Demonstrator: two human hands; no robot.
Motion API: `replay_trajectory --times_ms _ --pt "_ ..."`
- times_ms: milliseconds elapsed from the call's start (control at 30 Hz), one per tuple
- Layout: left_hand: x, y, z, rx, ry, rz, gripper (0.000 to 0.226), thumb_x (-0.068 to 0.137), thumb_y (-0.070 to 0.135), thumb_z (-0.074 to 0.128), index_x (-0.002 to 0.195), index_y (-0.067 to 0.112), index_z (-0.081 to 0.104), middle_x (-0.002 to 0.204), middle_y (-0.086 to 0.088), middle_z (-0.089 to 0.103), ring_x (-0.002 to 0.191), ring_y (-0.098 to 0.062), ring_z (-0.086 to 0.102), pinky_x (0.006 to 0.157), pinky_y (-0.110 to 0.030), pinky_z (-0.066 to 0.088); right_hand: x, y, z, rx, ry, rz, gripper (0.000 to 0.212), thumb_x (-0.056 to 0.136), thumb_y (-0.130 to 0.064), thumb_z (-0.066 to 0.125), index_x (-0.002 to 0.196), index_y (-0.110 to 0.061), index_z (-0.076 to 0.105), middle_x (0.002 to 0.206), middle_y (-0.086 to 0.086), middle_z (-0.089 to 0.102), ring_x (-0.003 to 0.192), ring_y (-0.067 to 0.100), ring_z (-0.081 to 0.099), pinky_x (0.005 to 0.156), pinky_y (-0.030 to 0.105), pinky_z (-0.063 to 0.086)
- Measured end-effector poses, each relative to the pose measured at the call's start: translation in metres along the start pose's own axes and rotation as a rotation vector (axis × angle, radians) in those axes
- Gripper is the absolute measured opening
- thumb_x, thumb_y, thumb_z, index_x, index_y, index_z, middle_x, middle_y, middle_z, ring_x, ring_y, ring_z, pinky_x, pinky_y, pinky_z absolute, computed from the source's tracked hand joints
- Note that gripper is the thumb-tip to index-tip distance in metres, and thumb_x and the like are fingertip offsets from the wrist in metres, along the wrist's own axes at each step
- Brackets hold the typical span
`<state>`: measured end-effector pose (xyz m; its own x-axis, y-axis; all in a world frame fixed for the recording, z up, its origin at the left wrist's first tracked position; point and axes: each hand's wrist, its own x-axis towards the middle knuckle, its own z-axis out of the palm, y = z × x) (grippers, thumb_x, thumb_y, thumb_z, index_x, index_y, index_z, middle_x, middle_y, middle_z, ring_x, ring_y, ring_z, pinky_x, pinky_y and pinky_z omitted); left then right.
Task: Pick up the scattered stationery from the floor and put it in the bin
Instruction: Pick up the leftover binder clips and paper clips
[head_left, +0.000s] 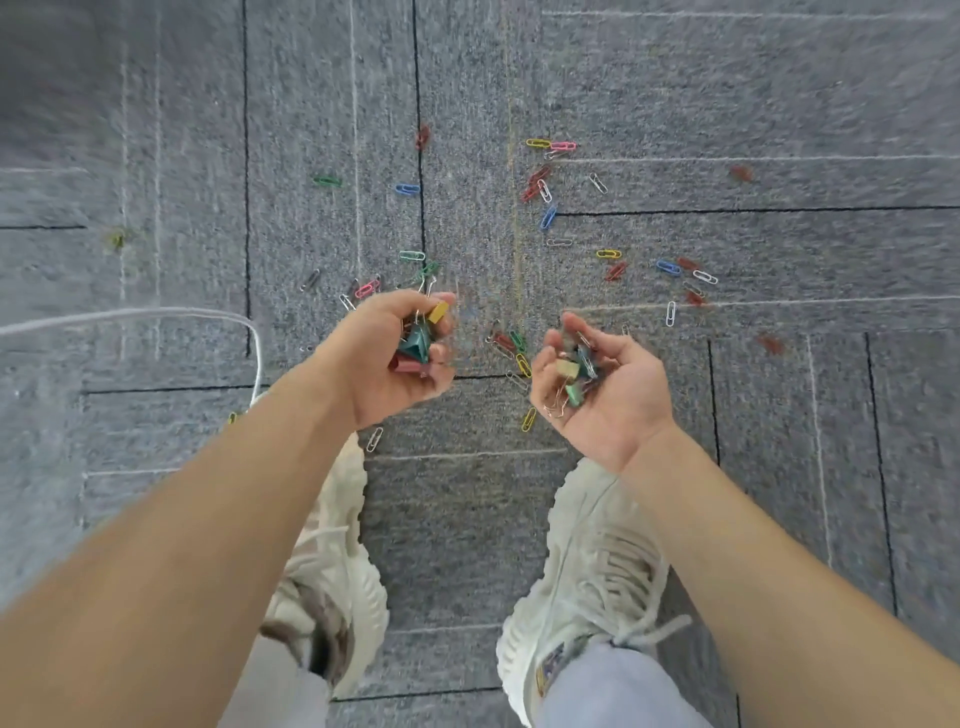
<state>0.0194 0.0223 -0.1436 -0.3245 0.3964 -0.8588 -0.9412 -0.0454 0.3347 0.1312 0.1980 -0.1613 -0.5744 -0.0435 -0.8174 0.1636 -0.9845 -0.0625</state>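
Left hand (400, 353): palm turned up over the carpet floor (779, 104), and it's full. The fingers (441, 354) are curled in tight around a bunch of binder clips (417, 340).
Bunch in detail: a green clip sits in the middle, a yellow one pokes out at the top by the thumb, and a red one lies low against the palm, wire handles sticking up between them.
Right hand (597, 384): also palm up and cupped, fingers and thumb bent round a handful of clips (570, 382). There's a cream binder clip and a green one, with thin wire paper clips spilling toward the heel of the palm.
Still on the floor: loose paper clips (548, 215) in blue, red, yellow, pink, green and white, spread ahead of both hands and thickest up and to the right.
Closest strays: a yellow paper clip (529, 419) just below the right fingertips, a white paper clip (374, 439) beside the left wrist, and a small cluster between the two hands.
In the way: both forearms cross the lower view and both hands cover part of the scatter.
Around: a white cable (156, 313) loops in from the left, with the left shoe (337, 545) and right shoe (587, 571), both cream, planted below the hands.
Writing: a patch on the right shoe's tongue, too blurred to read.
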Motion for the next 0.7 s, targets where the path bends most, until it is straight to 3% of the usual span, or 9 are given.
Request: replay_trajectory --times_ms 133,333,567,700 --pt "-0.045 -0.003 -0.011 -0.112 -0.046 0.017 0.005 0.089 0.015 0.055 0.085 0.012 0.054 0.071 -0.002 0.053 0.055 -0.011 0.044 0.051 -0.028 0.051 -0.028 0.011 0.020 -0.143 0.019 0.055 0.023 0.095 -0.028 0.049 0.083 -0.015 0.064 0.078 0.001 0.059 0.065 0.016 0.056 0.046 0.021 0.045" --pt "-0.148 -0.004 0.009 -0.171 -0.044 0.119 0.014 0.088 0.017 0.064 0.085 0.009 0.053 0.070 -0.003 0.055 0.055 -0.010 0.049 0.040 -0.018 0.043 -0.113 0.018 0.078 -0.544 0.068 0.034 0.026 0.101 -0.033 0.051 0.079 -0.019 0.048 0.063 -0.004 0.044 0.045 0.007 0.038 0.029 0.017 0.023" --pt "-0.334 -0.022 0.062 -0.020 0.010 0.316 0.008 0.098 0.012 0.057 0.091 0.009 0.054 0.072 -0.006 0.052 0.055 -0.012 0.048 0.039 -0.018 0.040 -0.284 0.049 0.144 -1.463 0.034 -0.368 0.034 0.102 -0.031 0.049 0.071 -0.016 0.049 0.062 0.004 0.041 0.046 0.016 0.033 0.039 0.021 0.018" --pt "-0.450 -0.046 0.077 0.050 0.086 0.499 0.010 0.098 0.012 0.058 0.089 0.010 0.056 0.068 -0.006 0.054 0.051 -0.012 0.051 0.039 -0.019 0.041 -0.393 0.080 0.163 -1.720 -0.065 -0.566 0.035 0.102 -0.033 0.048 0.072 -0.015 0.049 0.067 0.010 0.042 0.046 0.018 0.033 0.039 0.021 0.021"
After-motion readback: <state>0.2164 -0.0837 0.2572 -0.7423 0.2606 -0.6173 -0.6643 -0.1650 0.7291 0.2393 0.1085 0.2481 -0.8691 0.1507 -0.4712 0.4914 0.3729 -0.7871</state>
